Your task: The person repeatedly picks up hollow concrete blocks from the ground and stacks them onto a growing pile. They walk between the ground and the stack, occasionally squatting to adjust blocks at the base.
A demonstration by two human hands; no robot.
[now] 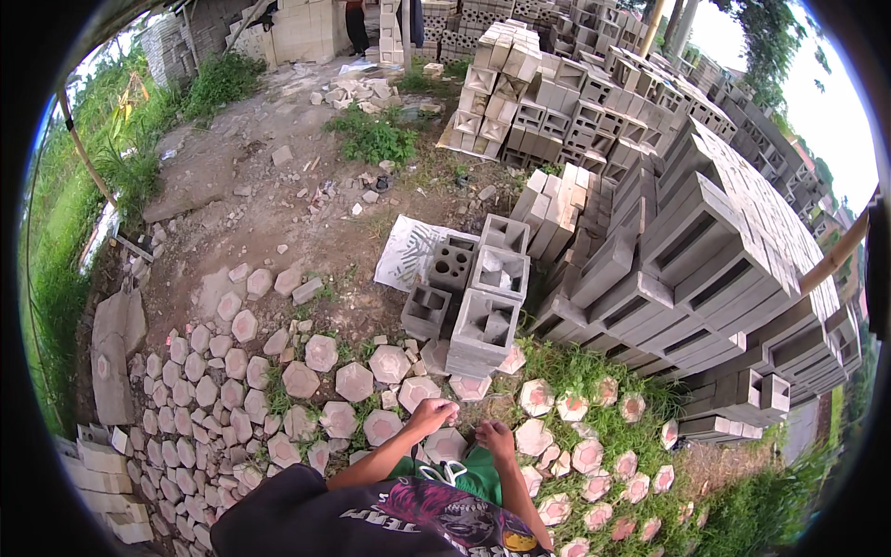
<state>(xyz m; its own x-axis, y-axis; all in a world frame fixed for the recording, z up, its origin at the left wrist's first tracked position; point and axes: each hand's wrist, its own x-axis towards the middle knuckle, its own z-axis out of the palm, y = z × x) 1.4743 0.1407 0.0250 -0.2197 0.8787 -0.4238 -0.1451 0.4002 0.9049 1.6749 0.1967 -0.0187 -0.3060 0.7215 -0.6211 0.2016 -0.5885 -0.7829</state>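
Note:
My left hand (433, 415) is closed in front of my body, fingertips turned inward. Close by on the right, my right hand (495, 439) is also closed, its fingers curled. The hands are apart, and whether either holds something small is too fine to make out. Just beyond them stands a grey hollow concrete block (484, 332) with open cells on top. Behind it are another hollow block (500, 272) and a taller one (505, 234). To their left are a block with round holes (452, 263) and a smaller hollow block (426, 311). Neither hand touches a block.
Hexagonal pavers (354, 382) cover the ground around me, with grass (594, 371) between some. A large stack of hollow blocks (696, 232) rises at right, with a slanting pole (835, 251) by it. A white printed sack (406, 252) lies on the dirt. A person (356, 26) stands far back.

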